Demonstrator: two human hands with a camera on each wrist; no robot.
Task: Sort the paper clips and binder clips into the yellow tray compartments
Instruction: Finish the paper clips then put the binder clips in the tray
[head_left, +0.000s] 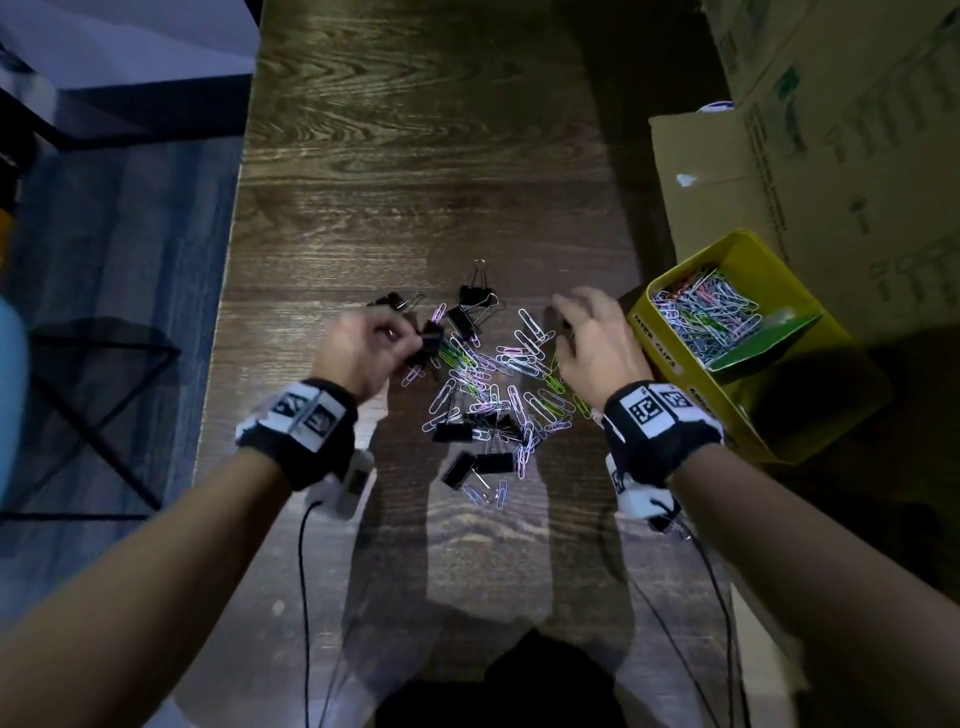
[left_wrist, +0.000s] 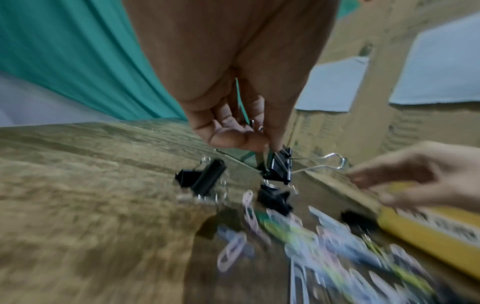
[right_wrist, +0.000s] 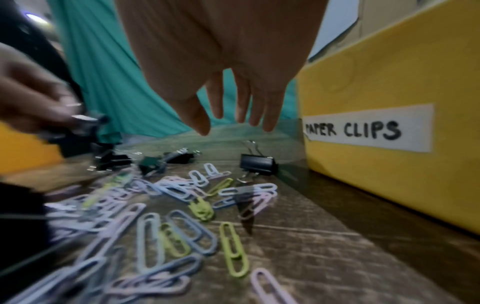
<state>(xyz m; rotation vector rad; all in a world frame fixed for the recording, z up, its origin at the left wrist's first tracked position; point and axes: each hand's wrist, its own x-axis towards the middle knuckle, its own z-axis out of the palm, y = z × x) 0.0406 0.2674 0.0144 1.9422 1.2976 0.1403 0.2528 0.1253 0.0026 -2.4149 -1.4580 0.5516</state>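
A loose pile of pastel paper clips (head_left: 498, 384) mixed with black binder clips (head_left: 457, 431) lies mid-table. My left hand (head_left: 363, 343) pinches a black binder clip (left_wrist: 279, 166) by its wire handle, just above the table at the pile's left edge. My right hand (head_left: 592, 338) hovers with straight spread fingers (right_wrist: 233, 107) over the pile's right side, holding nothing. The yellow tray (head_left: 675, 374) stands tilted at the right; its far compartment, labelled PAPER CLIPS (right_wrist: 363, 129), holds many paper clips (head_left: 711, 317).
Cardboard boxes (head_left: 779, 156) stand behind and right of the tray. The wooden table (head_left: 415, 156) stretches away beyond the pile; its left edge drops to the floor, where a dark metal frame (head_left: 104, 395) stands. Cables trail from both wrists toward me.
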